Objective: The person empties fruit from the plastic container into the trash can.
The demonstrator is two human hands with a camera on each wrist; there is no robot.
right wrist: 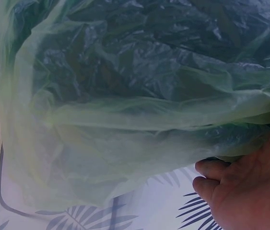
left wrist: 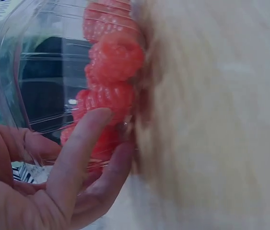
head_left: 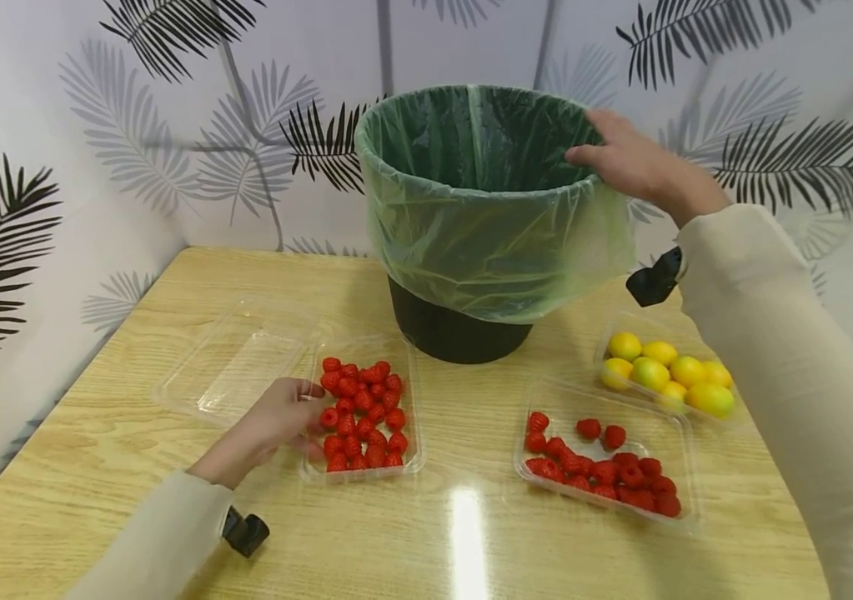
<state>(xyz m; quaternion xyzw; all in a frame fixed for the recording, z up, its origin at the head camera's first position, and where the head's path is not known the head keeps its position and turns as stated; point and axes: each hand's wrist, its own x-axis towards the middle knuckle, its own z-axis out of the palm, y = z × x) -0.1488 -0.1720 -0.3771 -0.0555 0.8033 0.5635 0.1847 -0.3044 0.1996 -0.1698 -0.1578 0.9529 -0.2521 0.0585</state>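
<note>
My left hand (head_left: pixel 279 421) is at the left side of a clear plastic container (head_left: pixel 417 454) filled with red raspberries (head_left: pixel 362 408). In the left wrist view its bent fingers (left wrist: pixel 79 158) hold the container's edge, close over the tabletop. Raspberries (left wrist: pixel 115 57) show through the wall. My right hand (head_left: pixel 639 162) grips the right rim of a dark bin (head_left: pixel 464 333) lined with a pale green plastic bag (head_left: pixel 486 242). Its thumb lies over the inside of the rim. In the right wrist view, the fingers (right wrist: pixel 211 179) curl outside the bag's folds, partly hidden.
Left of the raspberries lies a clear tray (head_left: pixel 246 367). A second container (head_left: pixel 684 442) of raspberries stands at right, with a container of yellow fruits (head_left: pixel 651 372) behind it. The wooden table (head_left: pixel 306 542) meets a leaf-patterned wall covering (head_left: pixel 246 125) just behind the bin.
</note>
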